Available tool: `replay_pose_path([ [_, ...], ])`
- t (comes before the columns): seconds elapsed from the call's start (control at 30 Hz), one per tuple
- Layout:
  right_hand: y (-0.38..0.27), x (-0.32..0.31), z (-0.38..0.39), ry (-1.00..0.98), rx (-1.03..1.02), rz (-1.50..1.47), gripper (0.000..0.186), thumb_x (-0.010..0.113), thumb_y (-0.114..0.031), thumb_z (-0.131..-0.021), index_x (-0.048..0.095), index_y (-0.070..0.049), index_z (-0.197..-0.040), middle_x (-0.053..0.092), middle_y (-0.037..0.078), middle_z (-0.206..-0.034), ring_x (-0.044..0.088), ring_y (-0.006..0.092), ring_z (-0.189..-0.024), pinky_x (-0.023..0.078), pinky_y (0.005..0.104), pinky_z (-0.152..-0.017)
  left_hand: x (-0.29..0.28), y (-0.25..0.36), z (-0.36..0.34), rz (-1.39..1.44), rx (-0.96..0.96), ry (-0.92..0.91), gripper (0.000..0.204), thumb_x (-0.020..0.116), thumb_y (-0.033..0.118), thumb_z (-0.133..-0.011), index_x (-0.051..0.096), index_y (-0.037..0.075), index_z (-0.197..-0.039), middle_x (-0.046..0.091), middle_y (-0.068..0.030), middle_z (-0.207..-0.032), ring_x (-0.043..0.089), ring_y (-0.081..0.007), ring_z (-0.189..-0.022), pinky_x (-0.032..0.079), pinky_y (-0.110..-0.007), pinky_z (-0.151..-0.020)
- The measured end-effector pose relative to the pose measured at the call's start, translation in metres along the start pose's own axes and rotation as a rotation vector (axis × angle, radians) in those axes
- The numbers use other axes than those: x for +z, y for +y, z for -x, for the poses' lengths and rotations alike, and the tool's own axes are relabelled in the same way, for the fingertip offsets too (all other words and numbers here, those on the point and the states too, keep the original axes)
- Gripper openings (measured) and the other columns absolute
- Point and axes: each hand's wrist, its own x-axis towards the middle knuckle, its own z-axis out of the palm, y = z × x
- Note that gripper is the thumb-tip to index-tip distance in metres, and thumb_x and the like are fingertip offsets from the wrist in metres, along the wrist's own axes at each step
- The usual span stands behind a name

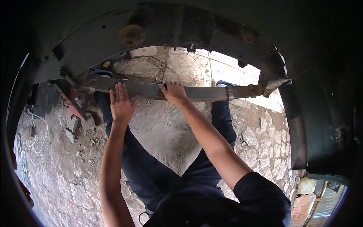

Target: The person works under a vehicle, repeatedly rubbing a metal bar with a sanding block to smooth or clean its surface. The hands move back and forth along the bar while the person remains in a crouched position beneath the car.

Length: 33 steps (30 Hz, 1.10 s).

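A long grey metal leaf spring [206, 93] runs crosswise under the vehicle, with metal clamps [230, 92] toward its ends. Against the spring's left half, my left hand [121, 104] lies with fingers stretched out and slightly apart, the thumb out to the side. My right hand [174, 93] is near the middle of the bar, fingers bent over its upper edge, gripping it. At the spring's left end, a bracket [68, 78] joins the dark vehicle frame [170, 26].
A red jack stand [73, 104] stands at the left among broken stones [72, 130], near a white cord [45, 132]. My legs [221, 121] stretch beneath the spring over dusty, cracked ground [166, 132]. Dark body panels [317, 121] close in at the right.
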Motion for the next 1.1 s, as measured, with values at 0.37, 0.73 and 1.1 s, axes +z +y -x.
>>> replay_pose_path([
  [0.37,0.003,0.007,0.003,0.095,-0.028,-0.01,0.046,0.043,-0.043,-0.099,0.059,-0.003,-0.117,0.062,0.019,-0.119,0.054,0.0357,-0.117,0.038,0.0465,-0.102,-0.013,-0.001,0.005,0.044,0.063,-0.103,0.085,0.067,0.048,-0.081,0.037,0.005,-0.147,0.034,-0.01,-0.154,0.026,-0.0236,-0.145,0.01,-0.056,-0.119],
  [0.73,0.003,0.005,0.004,0.075,-0.04,0.027,0.046,0.041,-0.042,-0.1,0.059,-0.004,-0.119,0.063,0.018,-0.118,0.054,0.0358,-0.118,0.039,0.0465,-0.103,-0.002,-0.023,0.001,0.056,-0.085,0.071,0.058,0.061,0.026,-0.084,0.052,0.002,-0.135,0.043,-0.0118,-0.148,0.031,-0.0266,-0.143,0.01,-0.058,-0.117],
  [1.1,0.007,0.013,0.003,0.165,-0.076,0.026,0.043,0.045,-0.041,-0.098,0.061,-0.003,-0.112,0.065,0.017,-0.113,0.057,0.0365,-0.11,0.041,0.0457,-0.098,0.001,-0.032,0.007,0.184,-0.014,0.131,0.05,0.061,0.02,-0.081,0.058,0.005,-0.129,0.047,-0.0214,-0.142,0.034,-0.0327,-0.141,0.016,-0.061,-0.114],
])
